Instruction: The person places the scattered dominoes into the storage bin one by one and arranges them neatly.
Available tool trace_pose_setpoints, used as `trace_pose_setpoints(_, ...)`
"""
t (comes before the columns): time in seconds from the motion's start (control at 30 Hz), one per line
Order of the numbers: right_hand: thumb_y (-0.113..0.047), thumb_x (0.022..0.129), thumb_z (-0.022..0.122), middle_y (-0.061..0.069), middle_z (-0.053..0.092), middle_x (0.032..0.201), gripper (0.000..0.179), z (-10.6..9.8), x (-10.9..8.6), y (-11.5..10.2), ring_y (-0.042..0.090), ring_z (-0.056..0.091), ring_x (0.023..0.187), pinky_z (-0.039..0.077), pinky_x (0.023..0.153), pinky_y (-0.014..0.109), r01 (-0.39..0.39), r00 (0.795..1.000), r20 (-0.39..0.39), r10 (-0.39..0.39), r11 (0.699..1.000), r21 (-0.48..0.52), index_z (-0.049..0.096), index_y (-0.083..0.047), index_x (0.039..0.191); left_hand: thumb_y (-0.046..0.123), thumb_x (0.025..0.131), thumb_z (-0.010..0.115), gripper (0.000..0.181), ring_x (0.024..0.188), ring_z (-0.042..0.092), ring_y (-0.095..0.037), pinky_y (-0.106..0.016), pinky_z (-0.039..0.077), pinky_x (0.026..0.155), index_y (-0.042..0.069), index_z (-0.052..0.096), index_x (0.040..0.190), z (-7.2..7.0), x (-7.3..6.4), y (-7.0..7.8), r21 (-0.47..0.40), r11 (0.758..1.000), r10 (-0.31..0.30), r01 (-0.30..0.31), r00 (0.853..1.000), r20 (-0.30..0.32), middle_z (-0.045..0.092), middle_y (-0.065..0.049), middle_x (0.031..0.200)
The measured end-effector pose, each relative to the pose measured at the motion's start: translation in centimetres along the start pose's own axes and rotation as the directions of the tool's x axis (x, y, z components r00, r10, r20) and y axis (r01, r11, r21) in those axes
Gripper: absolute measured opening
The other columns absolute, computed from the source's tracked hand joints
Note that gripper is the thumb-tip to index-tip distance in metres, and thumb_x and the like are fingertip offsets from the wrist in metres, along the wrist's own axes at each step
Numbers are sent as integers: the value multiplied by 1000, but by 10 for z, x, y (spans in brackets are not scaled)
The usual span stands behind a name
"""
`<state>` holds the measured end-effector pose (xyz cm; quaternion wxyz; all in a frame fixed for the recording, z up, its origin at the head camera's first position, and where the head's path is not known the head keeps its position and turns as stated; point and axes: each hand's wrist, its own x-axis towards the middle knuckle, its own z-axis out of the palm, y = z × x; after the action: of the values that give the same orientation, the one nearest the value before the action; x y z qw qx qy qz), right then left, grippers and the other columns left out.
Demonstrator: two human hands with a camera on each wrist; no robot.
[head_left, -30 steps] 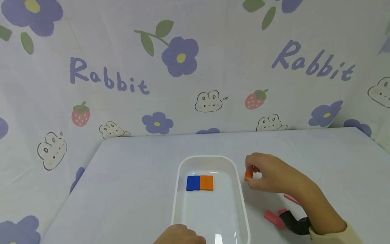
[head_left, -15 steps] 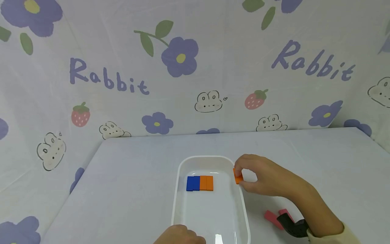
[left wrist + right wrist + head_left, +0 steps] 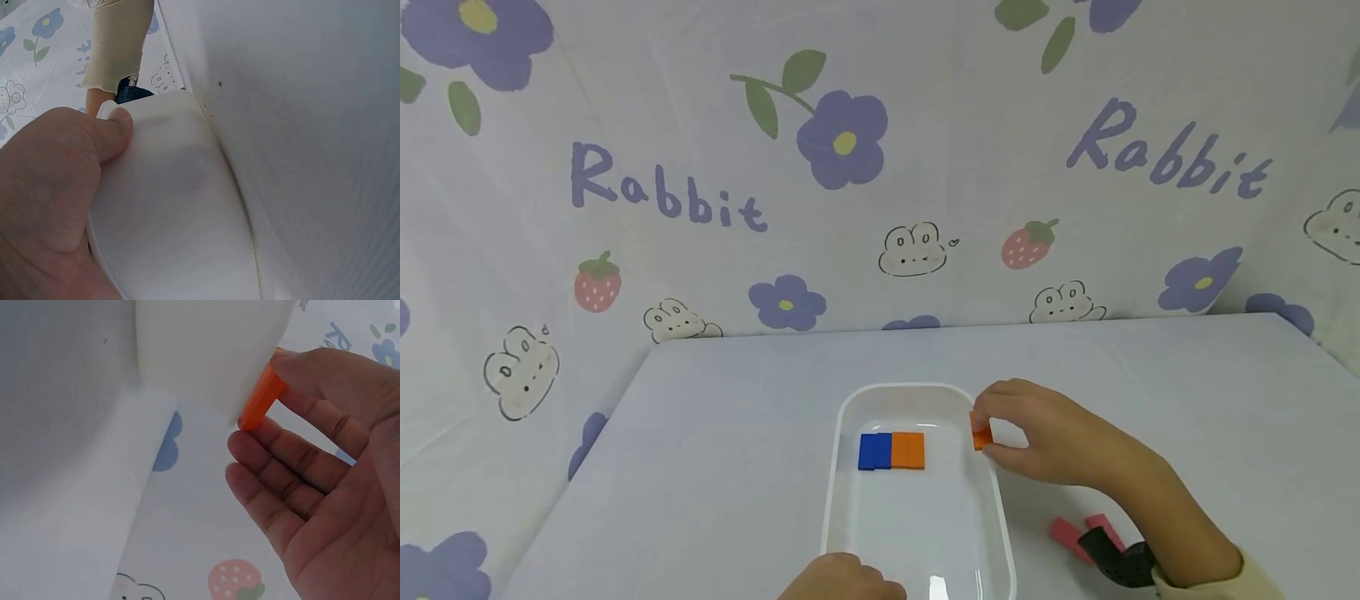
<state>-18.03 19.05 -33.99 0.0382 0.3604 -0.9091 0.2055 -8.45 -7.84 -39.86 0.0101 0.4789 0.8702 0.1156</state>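
My right hand (image 3: 1045, 433) pinches an orange rectangular block (image 3: 981, 435) between thumb and fingers at the right rim of a white tray (image 3: 837, 500). In the right wrist view the same orange block (image 3: 264, 394) is upright against the outer tray wall (image 3: 206, 356), and the other fingers are spread below it. Inside the tray two blue blocks (image 3: 875, 451) and two orange blocks (image 3: 908, 450) lie side by side in a row. My left hand (image 3: 844, 579) grips the tray's near left rim, its thumb (image 3: 117, 128) on the outside in the left wrist view.
On the table right of the tray lie pink blocks (image 3: 1070, 538), partly behind the black wrist strap (image 3: 1116, 558) of the right arm. A white cloth with flowers and rabbits (image 3: 970, 167) hangs behind the table.
My right hand has moved left with the orange block, from beside the tray to its right rim, slowing lately. The left hand and the row of blocks have stayed put.
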Motion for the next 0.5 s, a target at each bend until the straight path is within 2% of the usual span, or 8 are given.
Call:
trace_pose_setpoints(0.23, -24, 76, 69, -18, 52, 90, 16, 8, 5, -4, 2, 46, 91, 46, 77, 23, -24, 1000, -16, 23, 999, -32, 59, -28, 88, 44, 75, 66, 20, 51, 38, 9, -7, 33, 54, 25, 68, 84, -2, 1, 3, -44, 995, -84, 87, 994, 67, 54, 21, 63)
trace_pose_setpoints(0.4, -21, 76, 68, -16, 53, 90, 14, 14, 9, -8, 4, 45, 91, 46, 76, 22, 19, 999, -34, -20, 999, -41, 59, -25, 86, 45, 75, 66, 21, 50, 38, 8, -7, 33, 53, 25, 68, 82, -2, 0, 3, -57, 992, -109, 113, 992, 67, 54, 20, 62)
trace_pose_setpoints(0.5, -20, 76, 69, -15, 53, 91, 14, 20, 11, -11, 4, 45, 90, 46, 75, 22, 28, 999, -33, -31, 997, -69, 60, -24, 86, 45, 76, 66, 21, 49, 38, 8, -7, 33, 53, 25, 68, 82, -1, 0, 2, -61, 993, -98, 102, 994, 55, 54, 20, 62)
